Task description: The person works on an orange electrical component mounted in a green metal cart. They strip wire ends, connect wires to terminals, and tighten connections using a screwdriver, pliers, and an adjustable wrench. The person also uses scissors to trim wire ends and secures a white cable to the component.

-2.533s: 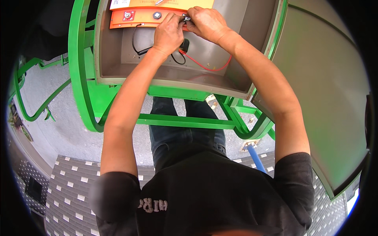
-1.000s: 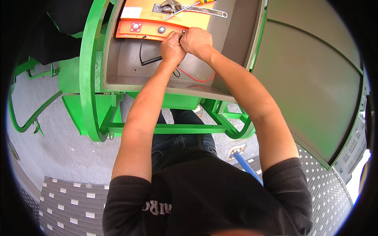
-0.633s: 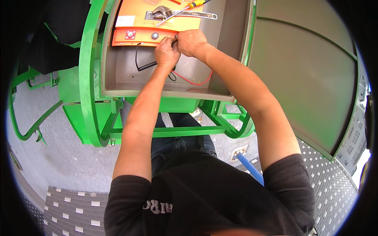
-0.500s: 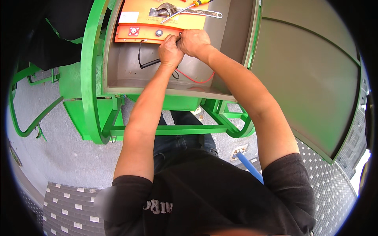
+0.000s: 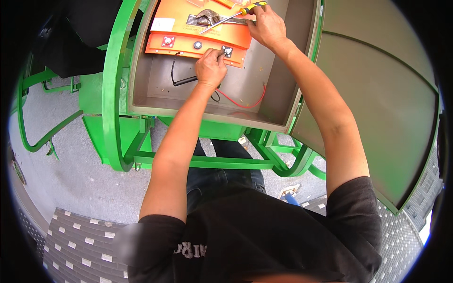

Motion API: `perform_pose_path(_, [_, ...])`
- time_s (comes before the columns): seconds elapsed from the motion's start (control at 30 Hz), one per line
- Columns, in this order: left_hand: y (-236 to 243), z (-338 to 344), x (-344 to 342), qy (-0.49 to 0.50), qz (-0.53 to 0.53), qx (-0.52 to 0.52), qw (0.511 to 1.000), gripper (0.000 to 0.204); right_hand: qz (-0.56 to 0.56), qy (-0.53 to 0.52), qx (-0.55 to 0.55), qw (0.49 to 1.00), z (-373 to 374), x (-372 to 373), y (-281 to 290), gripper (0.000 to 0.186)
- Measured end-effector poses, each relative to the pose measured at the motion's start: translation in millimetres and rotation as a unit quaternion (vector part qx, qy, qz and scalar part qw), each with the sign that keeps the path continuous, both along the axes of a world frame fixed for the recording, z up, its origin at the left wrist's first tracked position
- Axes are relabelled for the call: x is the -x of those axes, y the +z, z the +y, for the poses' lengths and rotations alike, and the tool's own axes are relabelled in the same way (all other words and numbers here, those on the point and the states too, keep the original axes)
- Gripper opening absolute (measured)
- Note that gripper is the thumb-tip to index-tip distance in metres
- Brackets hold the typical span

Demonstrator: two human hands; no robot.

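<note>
An orange battery box (image 5: 198,29) with a red-framed terminal (image 5: 168,41), a dark round knob (image 5: 197,45) and a black-framed terminal (image 5: 227,51) lies in a metal compartment. My left hand (image 5: 211,68) is closed in a pinch on a dark cable end beside the black-framed terminal; its fingers partly hide it. On top of the box, my right hand (image 5: 268,29) closes around the handle end of an adjustable wrench (image 5: 211,18). A screwdriver (image 5: 236,16) with a yellow-and-black handle crosses the wrench, its handle against my right fingers.
A black sleeved cable (image 5: 185,81) and a thin red wire (image 5: 240,105) lie on the compartment floor (image 5: 160,96). Green tube framing (image 5: 112,94) surrounds the compartment. A large metal door (image 5: 368,94) stands swung out at right. Someone's dark clothing (image 5: 85,37) shows at upper left.
My right hand has left the black-framed terminal and moved up and right onto the wrench's handle. My left hand stays by the terminal. The whole view has shifted slightly.
</note>
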State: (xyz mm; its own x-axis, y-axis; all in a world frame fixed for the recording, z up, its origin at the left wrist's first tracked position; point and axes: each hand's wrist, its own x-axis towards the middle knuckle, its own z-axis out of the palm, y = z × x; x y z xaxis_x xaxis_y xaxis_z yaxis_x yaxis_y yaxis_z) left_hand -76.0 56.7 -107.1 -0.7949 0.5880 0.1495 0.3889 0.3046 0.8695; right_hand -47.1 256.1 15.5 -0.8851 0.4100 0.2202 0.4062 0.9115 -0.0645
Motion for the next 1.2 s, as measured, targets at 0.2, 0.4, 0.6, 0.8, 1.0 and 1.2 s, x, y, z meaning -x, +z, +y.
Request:
perform_pose_path(0.2, [4.9, -0.3, -0.8, 0.004, -0.009, 0.013, 1.000, 0.007, -0.109, 0.145, -0.001, 0.983, 15.0, 28.9, -13.9, 0.020])
perform_pose_path(0.4, [1.8, 0.3, -0.3, 0.007, 0.014, -0.013, 1.000, 0.008, -0.060, 0.193, 0.015, 0.979, 26.6, 60.6, -42.6, 0.017])
perform_pose_path(0.6, [0.0, 0.2, -0.4, 0.002, 0.005, 0.003, 1.000, 0.005, -0.012, 0.128, -0.005, 0.992, 7.4, 110.2, -50.7, 0.018])
perform_pose_path(0.8, [2.7, 1.6, -0.6, 0.007, -0.009, 0.008, 1.000, 0.005, -0.048, 0.126, 0.083, 0.987, -3.3, 57.4, -18.9, 0.020])
perform_pose_path(1.0, [1.5, 1.3, -1.8, 0.011, -0.003, 0.000, 1.000, 0.005, 0.000, 0.196, -0.048, 0.979, -10.6, 42.6, -39.2, 0.012])
perform_pose_path(1.2, [-1.3, 1.9, -0.8, 0.014, 0.016, 0.000, 1.000, 0.006, -0.192, 0.175, -0.038, 0.965, -18.1, 57.5, -16.7, 0.017])
